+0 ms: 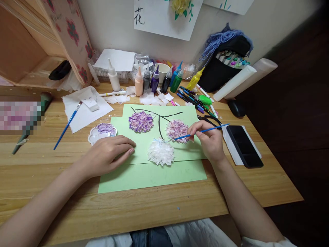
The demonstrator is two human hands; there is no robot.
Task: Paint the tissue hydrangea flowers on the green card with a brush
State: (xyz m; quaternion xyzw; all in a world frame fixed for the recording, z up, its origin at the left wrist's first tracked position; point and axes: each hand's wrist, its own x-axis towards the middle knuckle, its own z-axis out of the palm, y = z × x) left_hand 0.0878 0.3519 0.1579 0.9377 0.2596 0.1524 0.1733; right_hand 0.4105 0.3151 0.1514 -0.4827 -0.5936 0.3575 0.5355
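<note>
A white paper flower (161, 154) lies on light green paper (154, 176), which rests in the middle of the desk (164, 202), set back from the near edge. The right hand (210, 142) is closed in a pinch, thumb and fingers gripping a thin blue brush (214, 128) whose tip reaches the far rim of the white flower; whether the bristles press on it cannot be told. The left hand (111, 151) lies palm down over the left edge of the paper, fingers loosely together and slightly bent; no object shows in it, though its underside is hidden. A purple flower (141, 121) and a pinkish flower (176, 129) sit farther back, beside a black painted branch (159, 125). Just beyond the left hand is a flower-shaped palette (93, 137) with purple paint. Farther left, a second brush (67, 126) lies with its bristle end on a white tissue (73, 120). Behind the right hand are black scissors (215, 120) and a pile of pens (189, 97). A black phone (244, 145) lies on white paper near the desk's right edge, and a dark mouse (236, 108) sits toward the far right corner. Paint bottles (154, 80) stand along the back edge, around a cup (162, 71).
</note>
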